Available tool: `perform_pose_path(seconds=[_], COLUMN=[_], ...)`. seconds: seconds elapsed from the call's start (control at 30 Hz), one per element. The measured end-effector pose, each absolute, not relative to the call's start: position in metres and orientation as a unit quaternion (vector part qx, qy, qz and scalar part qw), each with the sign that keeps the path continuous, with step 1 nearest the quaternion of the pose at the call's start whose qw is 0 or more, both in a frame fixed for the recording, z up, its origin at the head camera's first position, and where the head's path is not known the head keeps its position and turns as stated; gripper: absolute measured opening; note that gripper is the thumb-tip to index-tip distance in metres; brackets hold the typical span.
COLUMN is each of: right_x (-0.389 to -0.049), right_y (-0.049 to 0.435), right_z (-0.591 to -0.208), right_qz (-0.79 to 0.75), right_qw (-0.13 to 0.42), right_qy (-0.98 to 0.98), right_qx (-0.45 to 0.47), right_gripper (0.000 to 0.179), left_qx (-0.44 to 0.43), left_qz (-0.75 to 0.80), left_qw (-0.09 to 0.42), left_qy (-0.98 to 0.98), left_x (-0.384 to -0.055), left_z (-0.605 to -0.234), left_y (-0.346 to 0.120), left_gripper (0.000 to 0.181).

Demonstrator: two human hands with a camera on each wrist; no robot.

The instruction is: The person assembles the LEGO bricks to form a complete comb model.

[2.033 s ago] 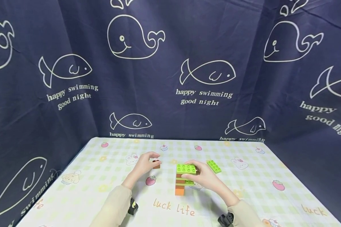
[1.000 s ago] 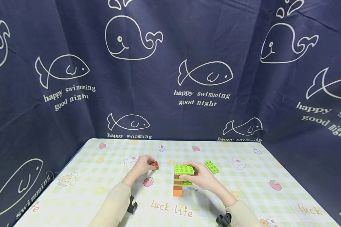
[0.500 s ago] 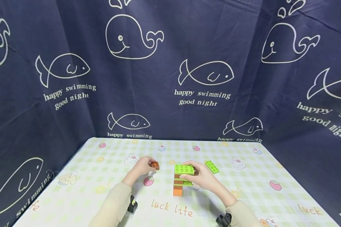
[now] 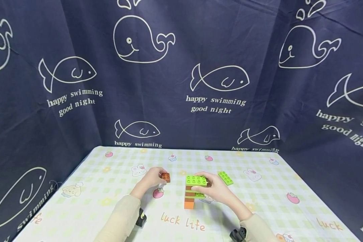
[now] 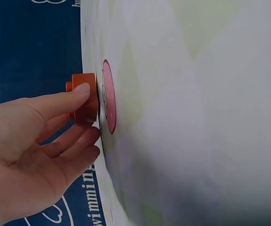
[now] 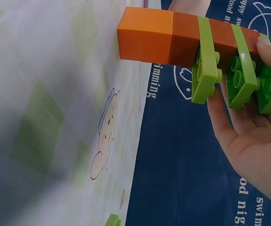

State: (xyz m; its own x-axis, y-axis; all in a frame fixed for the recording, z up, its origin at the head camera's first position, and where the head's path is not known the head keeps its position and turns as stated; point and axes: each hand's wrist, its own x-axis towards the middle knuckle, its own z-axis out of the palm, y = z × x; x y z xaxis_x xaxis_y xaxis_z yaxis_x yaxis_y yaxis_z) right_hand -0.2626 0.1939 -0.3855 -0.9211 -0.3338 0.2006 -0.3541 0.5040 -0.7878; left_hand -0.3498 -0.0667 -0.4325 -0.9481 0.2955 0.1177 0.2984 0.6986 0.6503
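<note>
My left hand (image 4: 153,177) pinches a small reddish-brown toy building brick (image 4: 165,177) with studs on top. In the left wrist view, the thumb presses one side of this brick (image 5: 84,101), while the other fingers lie behind and beside it. Right of it stands a tower of building bricks (image 4: 189,193), with an orange block (image 6: 145,35) at its foot and brown bricks alternating with green plates above. Around the tower's upper part, my right hand (image 4: 214,185) grips with thumb and fingers. The top green plate (image 4: 196,180) shows its studs; some fingers are hidden behind it.
A loose green studded plate (image 4: 225,178) lies on the table beyond my right hand. A checked, printed cloth covers the table (image 4: 109,215). Dark blue printed curtain (image 4: 181,84) hangs along the back and both sides.
My left hand has come down from above the brown brick and closed its fingers on it. The brick has turned and tilted slightly. My right hand keeps holding the tower.
</note>
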Motion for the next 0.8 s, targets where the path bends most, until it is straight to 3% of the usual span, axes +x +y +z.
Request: perform_pose_path(seconds=[0.4, 0.8], right_x=[-0.235, -0.246], right_y=[0.182, 0.186], right_z=[-0.349, -0.362], right_qz=[0.436, 0.434], right_qw=[0.009, 0.006], right_qy=[-0.878, -0.879], right_qx=[0.194, 0.198], right_gripper=[0.039, 0.041], left_qx=[-0.190, -0.206], left_qz=[-0.380, -0.431], left_qw=[0.009, 0.023], left_qy=[-0.905, -0.879], left_x=[-0.344, -0.330], left_z=[-0.425, -0.412], left_y=[-0.062, -0.058], left_gripper=[0.034, 0.034])
